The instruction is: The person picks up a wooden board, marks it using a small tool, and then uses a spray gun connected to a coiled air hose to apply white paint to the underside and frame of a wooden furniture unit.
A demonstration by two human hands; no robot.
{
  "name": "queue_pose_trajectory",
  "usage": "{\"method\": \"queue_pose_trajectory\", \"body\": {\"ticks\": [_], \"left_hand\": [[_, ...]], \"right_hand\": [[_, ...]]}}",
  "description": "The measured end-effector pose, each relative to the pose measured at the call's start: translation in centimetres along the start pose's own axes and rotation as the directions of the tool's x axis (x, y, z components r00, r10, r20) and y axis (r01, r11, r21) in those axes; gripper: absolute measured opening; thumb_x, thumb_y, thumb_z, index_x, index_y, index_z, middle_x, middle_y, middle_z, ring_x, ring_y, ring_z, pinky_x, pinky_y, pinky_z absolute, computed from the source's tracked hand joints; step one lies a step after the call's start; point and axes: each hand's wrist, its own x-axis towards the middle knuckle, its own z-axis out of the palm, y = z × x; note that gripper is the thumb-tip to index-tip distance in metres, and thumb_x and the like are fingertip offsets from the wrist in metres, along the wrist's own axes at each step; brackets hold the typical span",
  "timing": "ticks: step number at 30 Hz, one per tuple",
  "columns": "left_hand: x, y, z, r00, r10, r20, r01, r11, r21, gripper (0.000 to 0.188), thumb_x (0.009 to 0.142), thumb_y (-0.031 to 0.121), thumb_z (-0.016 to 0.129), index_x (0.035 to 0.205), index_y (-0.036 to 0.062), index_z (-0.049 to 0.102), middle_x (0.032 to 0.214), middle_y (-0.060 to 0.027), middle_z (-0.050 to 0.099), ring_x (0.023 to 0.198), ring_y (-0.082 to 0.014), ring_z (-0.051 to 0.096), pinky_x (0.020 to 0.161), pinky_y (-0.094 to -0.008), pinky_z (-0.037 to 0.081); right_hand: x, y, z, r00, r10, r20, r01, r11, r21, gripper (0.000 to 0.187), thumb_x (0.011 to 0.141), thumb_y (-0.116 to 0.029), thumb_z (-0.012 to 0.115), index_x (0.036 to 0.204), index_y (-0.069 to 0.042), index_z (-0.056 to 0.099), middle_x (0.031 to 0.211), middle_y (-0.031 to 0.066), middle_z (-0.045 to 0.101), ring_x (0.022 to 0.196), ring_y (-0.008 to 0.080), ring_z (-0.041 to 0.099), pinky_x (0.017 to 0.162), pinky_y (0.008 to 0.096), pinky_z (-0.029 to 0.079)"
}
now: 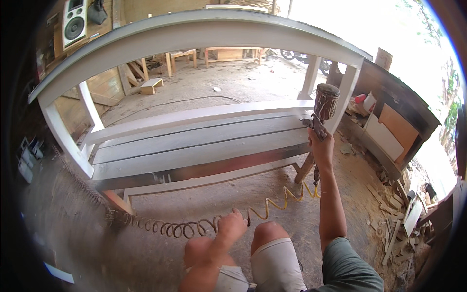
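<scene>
My right hand (321, 146) is closed around the handle of a spray gun (317, 127), held upright near the right end of the piece of furniture. Its paint-streaked cup (326, 100) sits on top, and its nozzle faces left. My left hand (232, 225) is curled at a coiled air hose (182, 229), above my knees; the hose runs through or just behind the fingers. A large whitish wooden table (204, 36) with a slatted lower shelf (204, 141) stands before me. Along the shelf's front edge (214, 169), dark and reddish patches show.
Right of the table stands a dark cabinet (399, 117) with pale panels. Wood scraps (394, 219) lie on the floor at the right. A small wooden stool (152, 86) and a bench (233, 54) are behind. A speaker (74, 24) stands upper left. The hose trails leftward past the table leg.
</scene>
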Motion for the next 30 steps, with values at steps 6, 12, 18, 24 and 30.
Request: {"method": "queue_pose_trajectory", "body": {"ticks": [6, 12, 18, 24, 30], "left_hand": [[-1.8, -2.4, -0.5, 0.999, 0.037, 0.033, -0.039, 0.998, 0.053, 0.046, 0.091, 0.020, 0.056, 0.126, -0.0098, 0.055, 0.104, -0.0267, 0.073, 0.098, -0.0392, 0.073, 0.086, -0.0471, 0.057], [-3.9, -5.0, -0.7, 1.000, 0.022, 0.011, -0.022, 0.999, 0.044, 0.035, 0.091, 0.014, 0.055, 0.118, -0.0084, 0.060, 0.102, -0.0253, 0.073, 0.097, -0.0373, 0.074, 0.083, -0.0466, 0.058], [-6.4, -8.5, -1.2, 0.999, -0.010, -0.046, 0.011, 1.000, 0.020, 0.031, 0.090, 0.011, 0.057, 0.114, -0.0056, 0.065, 0.101, -0.0232, 0.074, 0.096, -0.0363, 0.074, 0.080, -0.0451, 0.059], [-8.5, -12.4, -2.2, 0.994, -0.082, -0.072, 0.080, 0.996, -0.035, 0.025, 0.088, 0.010, 0.058, 0.105, -0.0020, 0.071, 0.098, -0.0206, 0.075, 0.094, -0.0351, 0.074, 0.079, -0.0441, 0.059], [-10.1, -16.4, -2.3, 0.973, -0.134, -0.190, 0.124, 0.990, -0.061, 0.019, 0.086, 0.012, 0.061, 0.097, 0.0013, 0.072, 0.091, -0.0186, 0.075, 0.089, -0.0331, 0.075, 0.076, -0.0428, 0.060]], "right_hand": [[-4.6, -4.5, 4.8, 0.983, 0.039, 0.182, -0.052, 0.996, 0.068, 0.020, 0.094, -0.021, 0.072, 0.090, -0.002, 0.066, 0.072, 0.0019, 0.064, 0.054, 0.0063, 0.056, 0.038, 0.0226, 0.036], [-8.2, -8.0, 10.4, 0.941, -0.047, 0.335, 0.007, 0.993, 0.118, 0.018, 0.093, -0.019, 0.073, 0.093, -0.001, 0.068, 0.070, 0.0012, 0.063, 0.055, 0.0049, 0.054, 0.041, 0.0226, 0.036], [-12.8, -12.5, 16.7, 0.877, -0.099, 0.471, 0.005, 0.981, 0.196, 0.019, 0.092, -0.019, 0.073, 0.096, -0.001, 0.069, 0.068, 0.0004, 0.062, 0.054, 0.0051, 0.052, 0.046, 0.0238, 0.039], [-17.1, -17.1, 23.0, 0.794, -0.157, 0.588, -0.006, 0.964, 0.266, 0.020, 0.092, -0.020, 0.073, 0.096, 0.000, 0.069, 0.069, 0.0011, 0.062, 0.052, 0.0056, 0.053, 0.045, 0.0237, 0.039], [-21.3, -21.6, 29.9, 0.694, -0.246, 0.676, 0.002, 0.941, 0.340, 0.022, 0.092, -0.017, 0.072, 0.098, 0.003, 0.068, 0.067, 0.0022, 0.061, 0.055, 0.0089, 0.057, 0.052, 0.0279, 0.044]]}}
